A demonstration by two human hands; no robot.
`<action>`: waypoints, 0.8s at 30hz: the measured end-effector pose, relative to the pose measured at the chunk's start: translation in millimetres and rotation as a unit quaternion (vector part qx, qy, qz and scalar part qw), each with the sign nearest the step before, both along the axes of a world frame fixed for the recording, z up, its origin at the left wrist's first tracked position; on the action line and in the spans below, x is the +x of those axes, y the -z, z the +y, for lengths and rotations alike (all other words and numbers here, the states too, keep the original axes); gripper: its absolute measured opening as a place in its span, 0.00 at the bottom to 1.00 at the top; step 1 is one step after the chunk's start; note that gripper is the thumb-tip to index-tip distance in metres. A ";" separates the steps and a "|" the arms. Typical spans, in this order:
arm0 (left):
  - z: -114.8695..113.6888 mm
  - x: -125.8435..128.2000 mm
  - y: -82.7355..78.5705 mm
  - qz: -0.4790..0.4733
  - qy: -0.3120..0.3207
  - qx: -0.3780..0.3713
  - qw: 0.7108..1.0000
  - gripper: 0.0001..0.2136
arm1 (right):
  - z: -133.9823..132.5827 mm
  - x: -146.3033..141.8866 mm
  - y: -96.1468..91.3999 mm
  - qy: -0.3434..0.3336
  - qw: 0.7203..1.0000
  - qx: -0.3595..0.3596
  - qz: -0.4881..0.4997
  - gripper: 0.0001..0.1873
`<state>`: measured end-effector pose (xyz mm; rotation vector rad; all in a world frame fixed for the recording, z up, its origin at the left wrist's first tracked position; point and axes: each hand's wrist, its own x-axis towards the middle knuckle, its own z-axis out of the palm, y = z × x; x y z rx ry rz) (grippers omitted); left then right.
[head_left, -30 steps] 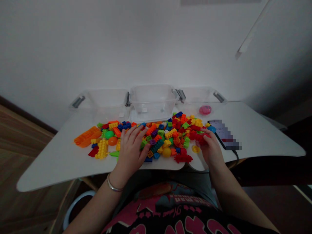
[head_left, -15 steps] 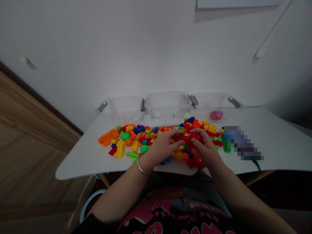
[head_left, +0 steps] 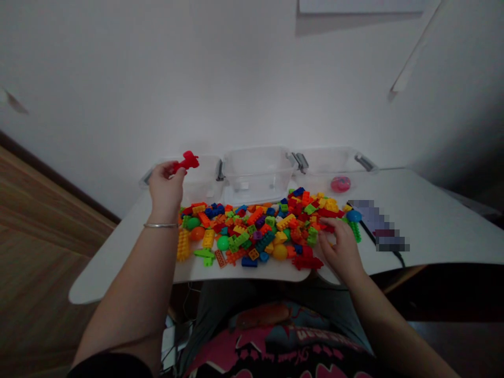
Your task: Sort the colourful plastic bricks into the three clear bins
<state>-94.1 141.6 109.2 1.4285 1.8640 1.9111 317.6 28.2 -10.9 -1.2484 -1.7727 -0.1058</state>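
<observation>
Red piece, held in the grip of the left hand beside the left bin; release seemingly required. Right hand at blocks, grip indeterminable.

Two hands, three clear bins, one bracelet

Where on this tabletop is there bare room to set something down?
Bare tabletop lies between the phone and the right edge, and left of the left forearm. Crowded: the middle, where the brick pile spreads before the plastic boxes.
</observation>
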 end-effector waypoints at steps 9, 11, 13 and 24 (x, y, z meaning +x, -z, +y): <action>19.5 6.3 1.5 0.203 -0.034 -0.286 0.936 0.15 | 7.8 0.4 12.2 0.019 0.998 0.044 -0.027 0.11; 20.9 8.8 -0.3 0.255 -0.045 -0.346 0.902 0.15 | 8.0 2.4 13.0 0.023 0.999 0.034 -0.009 0.11; 22.4 11.3 -0.4 0.295 -0.054 -0.382 0.874 0.17 | 7.8 3.9 14.0 0.028 0.999 0.022 0.009 0.11; 11.5 12.7 8.7 0.316 -0.032 -0.276 0.907 0.21 | 8.8 3.7 16.1 0.033 0.999 -0.009 0.039 0.11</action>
